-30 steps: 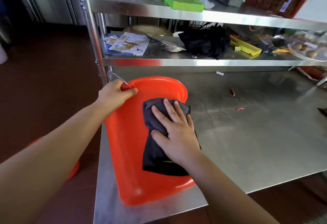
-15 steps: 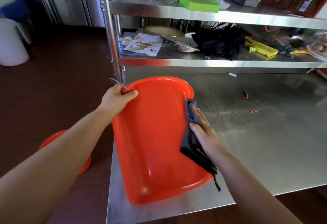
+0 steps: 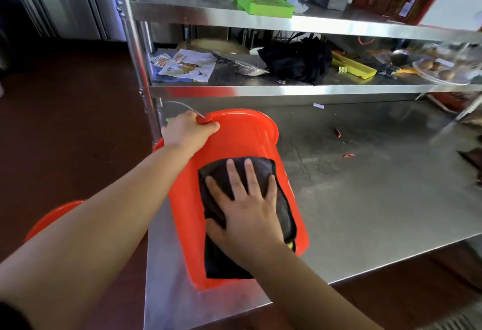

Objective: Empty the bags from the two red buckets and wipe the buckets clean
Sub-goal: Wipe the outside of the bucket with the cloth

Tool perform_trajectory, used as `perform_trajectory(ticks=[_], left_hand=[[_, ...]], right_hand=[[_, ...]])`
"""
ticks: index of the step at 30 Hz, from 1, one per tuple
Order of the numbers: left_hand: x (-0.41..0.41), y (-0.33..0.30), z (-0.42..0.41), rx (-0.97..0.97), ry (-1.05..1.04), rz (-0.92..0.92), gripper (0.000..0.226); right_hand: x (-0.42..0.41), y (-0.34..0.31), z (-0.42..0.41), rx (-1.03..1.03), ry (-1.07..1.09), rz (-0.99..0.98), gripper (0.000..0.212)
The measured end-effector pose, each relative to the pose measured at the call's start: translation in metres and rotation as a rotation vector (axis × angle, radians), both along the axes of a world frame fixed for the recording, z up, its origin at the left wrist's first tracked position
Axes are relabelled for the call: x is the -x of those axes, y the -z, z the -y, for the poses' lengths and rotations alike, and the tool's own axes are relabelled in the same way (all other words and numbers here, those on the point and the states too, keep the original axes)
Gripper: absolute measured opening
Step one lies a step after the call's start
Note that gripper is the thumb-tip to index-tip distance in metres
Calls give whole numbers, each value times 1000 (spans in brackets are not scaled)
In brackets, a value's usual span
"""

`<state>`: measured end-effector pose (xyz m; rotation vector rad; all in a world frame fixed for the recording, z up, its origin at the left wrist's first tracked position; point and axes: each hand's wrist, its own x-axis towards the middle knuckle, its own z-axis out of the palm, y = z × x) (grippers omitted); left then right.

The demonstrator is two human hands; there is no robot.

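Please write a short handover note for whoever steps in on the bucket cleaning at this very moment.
Left hand grips the rim of the red bucket, which lies on its side on the steel table.
Right hand presses the dark cloth flat on the bucket's outer wall.
Second red bucket sits on the floor to the left, mostly hidden.
Done: no bags visible in this bucket.
Left: finish wiping this bucket; check and wipe the second.

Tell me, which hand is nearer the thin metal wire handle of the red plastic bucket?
Left. The left hand grips the bucket rim right where the wire handle attaches; the right hand presses a dark cloth lower on the bucket's side.
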<state>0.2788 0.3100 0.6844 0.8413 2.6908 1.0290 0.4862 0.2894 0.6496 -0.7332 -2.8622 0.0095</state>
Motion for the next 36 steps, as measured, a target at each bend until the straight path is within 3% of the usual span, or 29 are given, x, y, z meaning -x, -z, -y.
perform_trajectory(ticks=[7, 11, 15, 18, 22, 25, 28, 30, 33, 34, 36], left_hand=[[18, 6, 22, -55, 76, 138, 56], [33, 18, 39, -173, 57, 258, 42], [44, 29, 68, -329, 53, 435, 24], [49, 39, 95, -384, 15, 434, 15], [52, 49, 122, -326, -134, 392, 32], [53, 49, 145, -178, -295, 466, 66], [56, 34, 151, -31, -458, 167, 76], [55, 15, 142, -71, -323, 1, 82], [56, -4, 120, -56, -52, -21, 64], [57, -8, 115, -12, -47, 2, 54], [63, -13, 109, 82, -71, -8, 60]], right_hand=[[-16, 6, 5, -17, -170, -3, 58], [-28, 8, -5, 86, -201, -98, 60], [-42, 14, -29, 366, -149, -223, 64], [-46, 17, -37, 634, -88, -331, 63], [-38, 19, -20, 601, -105, -308, 60], [-29, 17, -3, 484, -124, -246, 56], [-20, 15, 13, 372, -150, -200, 59], [-12, 14, 23, 322, -184, -169, 62], [-1, 11, 33, 267, -254, -125, 65], [1, 10, 34, 260, -260, -116, 66], [3, 10, 31, 260, -257, -111, 66]])
